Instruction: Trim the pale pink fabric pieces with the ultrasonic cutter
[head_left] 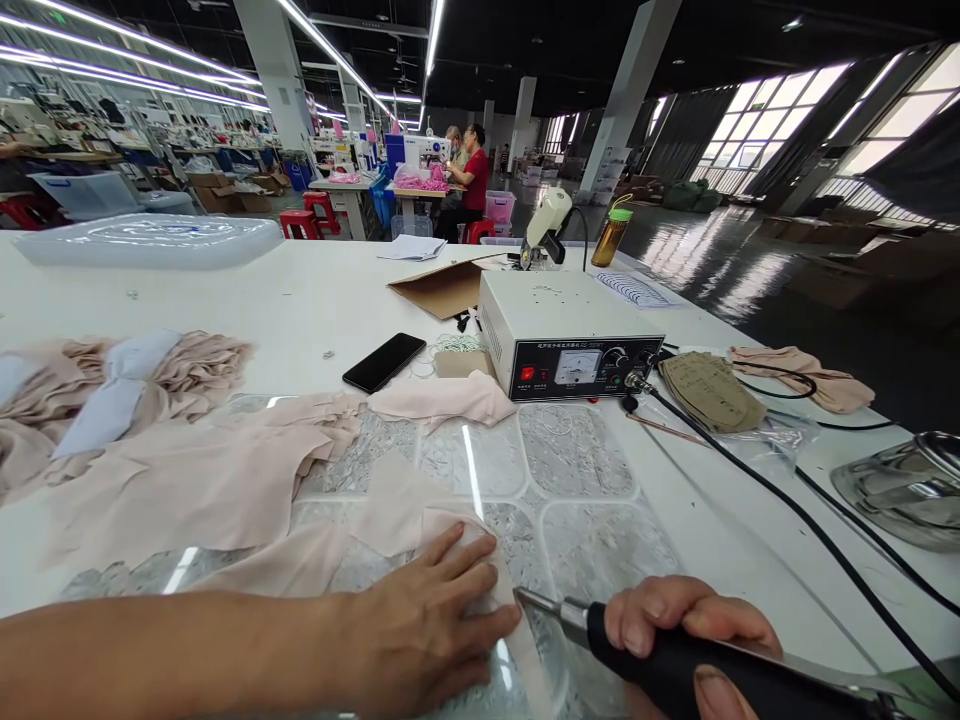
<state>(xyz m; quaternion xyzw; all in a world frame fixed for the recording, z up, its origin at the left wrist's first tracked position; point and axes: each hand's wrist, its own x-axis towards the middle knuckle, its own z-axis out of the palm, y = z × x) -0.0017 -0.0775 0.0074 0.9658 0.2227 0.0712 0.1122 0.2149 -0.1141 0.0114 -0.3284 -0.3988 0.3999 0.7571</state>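
My left hand (431,625) lies flat with fingers spread, pressing a pale pink fabric piece (532,665) onto a clear-covered, grey stone-patterned mat (585,450). In my right hand (694,625) is a black-handled ultrasonic hand tool (645,650), its fingers wrapped round the grip. The slim metal tip points left and meets the edge of the fabric just beside my left fingertips. Another pale pink piece (394,500) lies beyond my left hand. A stack of pink cut pieces (202,480) spreads out on the left.
A control box (574,345) with a dial stands behind the mat, a black cable (787,500) running to the right. Nearby lie a phone (384,362), tied fabric bundles (120,390), olive pieces (712,390) and a glass jar (904,490). Two people sit at sewing machines behind.
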